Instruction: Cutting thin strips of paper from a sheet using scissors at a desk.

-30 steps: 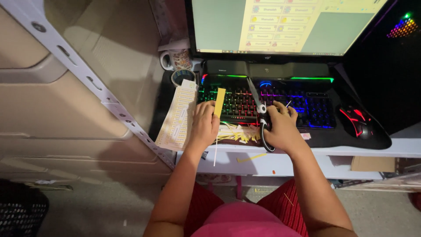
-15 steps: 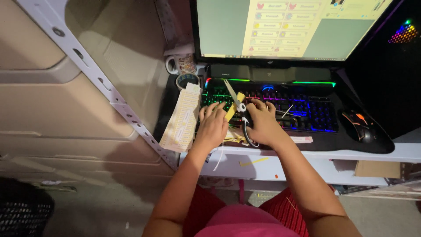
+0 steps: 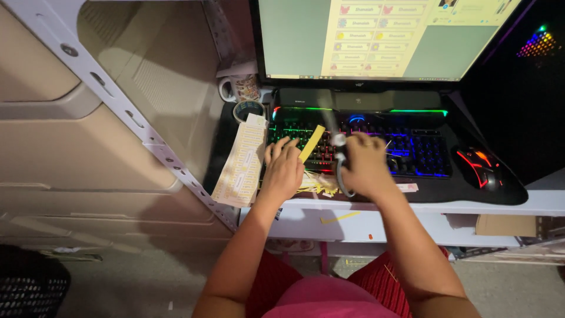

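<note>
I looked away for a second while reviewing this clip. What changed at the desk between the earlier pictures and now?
The right hand has swung the scissors from the strip's right side to upright against it. The left hand has tilted the yellow paper strip from upright to leaning right, with no cut visible. Both hands keep their grips. The label sheet, keyboard, mouse and the trimmings stayed put.

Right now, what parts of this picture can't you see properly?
All in the head view:
- The scissors: blades motion-blurred, so open or closed is unclear; the right hand covers the handles.
- The yellow paper strip: its lower end hides behind the left hand.
- The keyboard: its middle keys are covered by both hands.
- The monitor: top cut off by the frame edge.
</note>
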